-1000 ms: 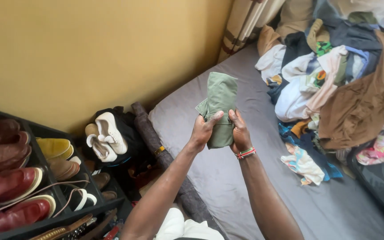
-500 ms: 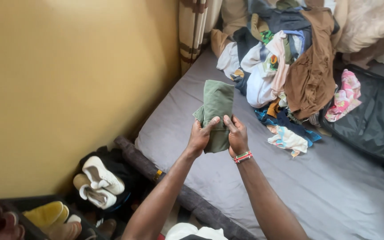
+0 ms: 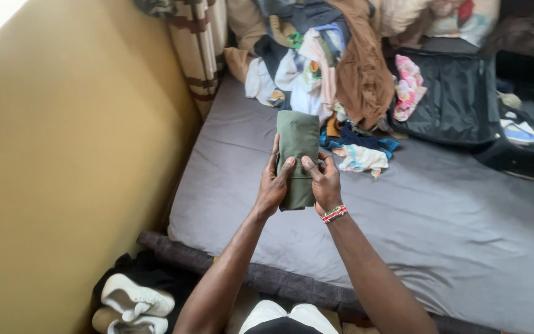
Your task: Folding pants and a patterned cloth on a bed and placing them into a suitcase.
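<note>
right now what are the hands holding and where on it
Both hands hold a folded green garment by its lower half: the left hand wraps its left edge, the right hand its right edge, thumbs on the front.

wall [image 3: 63,154]: mustard yellow | mattress [image 3: 452,235]: grey sheet | curtain [image 3: 199,49]: striped | daylight top-left

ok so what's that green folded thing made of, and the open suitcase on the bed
The green folded garment, held in the left hand and right hand, looks like matte woven cloth, perhaps cotton: it creases softly with no shine. The black suitcase lining looks like thin synthetic fabric: it shows a faint sheen and fine wrinkles.
</note>
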